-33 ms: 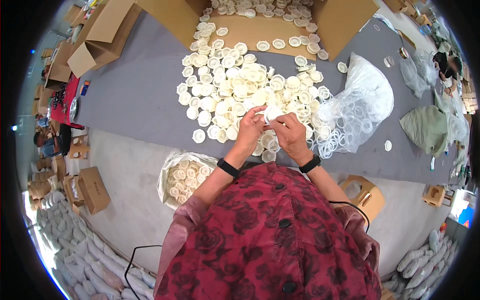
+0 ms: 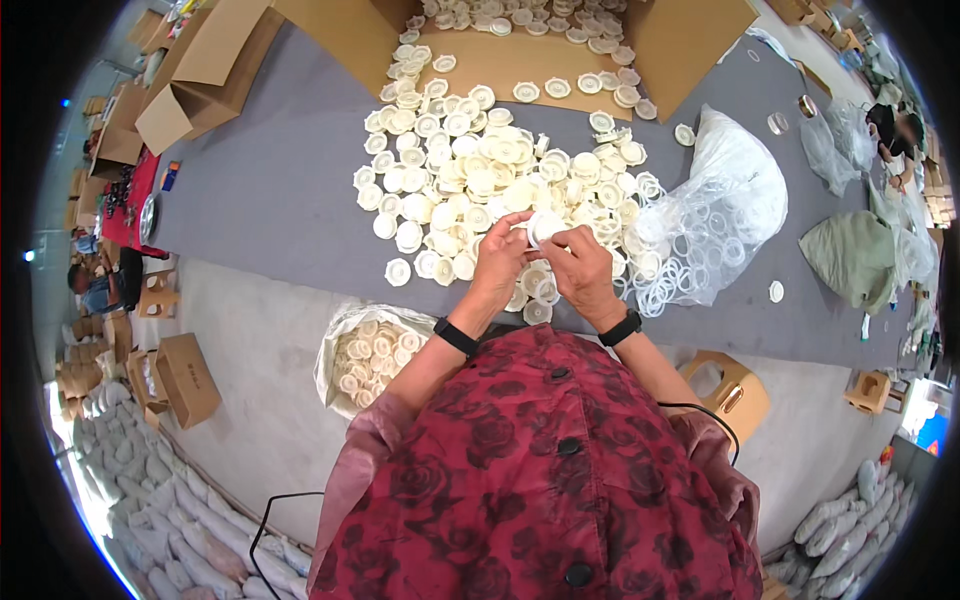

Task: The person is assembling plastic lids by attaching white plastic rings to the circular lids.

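Note:
A round white plastic cap is held between my left hand and my right hand, above the front edge of the table. The fingertips of both hands pinch its rim from either side. Whether a thin ring sits on the cap is too small to tell. Just beyond my hands spreads a heap of cream-white caps with notched rims. To the right of the heap, clear rings spill out of a translucent plastic bag lying on its side.
A cardboard box lies open toward me at the far side of the grey table, more caps inside. A white sack of caps stands below the table edge at left. Another open carton is far left. People are at work on both sides.

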The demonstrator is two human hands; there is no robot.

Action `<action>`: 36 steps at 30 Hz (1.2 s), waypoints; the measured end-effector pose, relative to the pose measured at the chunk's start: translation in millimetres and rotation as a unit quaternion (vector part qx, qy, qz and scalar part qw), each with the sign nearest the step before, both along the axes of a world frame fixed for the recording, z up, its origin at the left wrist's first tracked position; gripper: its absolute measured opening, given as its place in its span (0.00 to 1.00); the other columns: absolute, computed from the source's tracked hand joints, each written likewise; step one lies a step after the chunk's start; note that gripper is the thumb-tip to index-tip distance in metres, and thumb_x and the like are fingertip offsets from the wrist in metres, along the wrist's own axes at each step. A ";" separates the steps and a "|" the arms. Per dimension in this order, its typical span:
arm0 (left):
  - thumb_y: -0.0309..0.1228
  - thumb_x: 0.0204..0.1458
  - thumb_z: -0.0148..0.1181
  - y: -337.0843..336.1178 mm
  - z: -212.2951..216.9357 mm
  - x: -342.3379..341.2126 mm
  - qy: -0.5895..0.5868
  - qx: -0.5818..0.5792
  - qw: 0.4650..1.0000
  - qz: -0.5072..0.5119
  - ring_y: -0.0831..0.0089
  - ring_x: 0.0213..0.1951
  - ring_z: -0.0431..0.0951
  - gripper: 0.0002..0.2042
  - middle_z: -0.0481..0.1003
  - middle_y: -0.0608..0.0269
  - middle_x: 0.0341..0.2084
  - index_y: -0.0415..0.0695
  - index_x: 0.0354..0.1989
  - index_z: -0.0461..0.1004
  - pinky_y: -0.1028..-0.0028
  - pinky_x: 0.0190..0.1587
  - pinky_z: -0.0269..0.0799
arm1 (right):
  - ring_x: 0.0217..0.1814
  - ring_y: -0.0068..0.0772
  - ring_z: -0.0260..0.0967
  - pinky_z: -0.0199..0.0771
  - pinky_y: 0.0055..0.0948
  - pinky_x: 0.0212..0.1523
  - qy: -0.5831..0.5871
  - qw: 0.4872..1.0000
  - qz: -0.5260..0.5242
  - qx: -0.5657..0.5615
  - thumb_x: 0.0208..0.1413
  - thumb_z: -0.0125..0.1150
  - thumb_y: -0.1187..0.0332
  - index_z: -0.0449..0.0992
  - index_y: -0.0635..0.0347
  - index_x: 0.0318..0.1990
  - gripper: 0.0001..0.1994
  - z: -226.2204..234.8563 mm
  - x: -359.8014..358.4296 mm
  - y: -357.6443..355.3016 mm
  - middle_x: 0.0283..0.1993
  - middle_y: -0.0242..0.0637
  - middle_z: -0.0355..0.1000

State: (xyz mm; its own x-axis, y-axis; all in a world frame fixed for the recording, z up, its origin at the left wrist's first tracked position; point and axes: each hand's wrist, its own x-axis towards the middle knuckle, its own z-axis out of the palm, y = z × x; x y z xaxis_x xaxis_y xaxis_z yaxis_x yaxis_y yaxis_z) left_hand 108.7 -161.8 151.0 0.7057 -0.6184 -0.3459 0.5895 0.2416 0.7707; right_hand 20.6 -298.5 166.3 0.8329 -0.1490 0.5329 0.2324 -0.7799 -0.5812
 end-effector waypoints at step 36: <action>0.21 0.59 0.54 0.8 7.2 -37.6 0.045 -0.178 0.979 0.090 0.72 0.51 0.73 0.17 0.73 0.59 0.50 0.41 0.57 0.64 0.69 0.56 0.68 | 0.37 0.25 0.76 0.81 0.25 0.40 0.071 0.750 0.058 0.656 0.57 0.57 0.80 0.71 0.72 0.54 0.17 12.4 -25.1 -5.0 0.41 0.40 0.76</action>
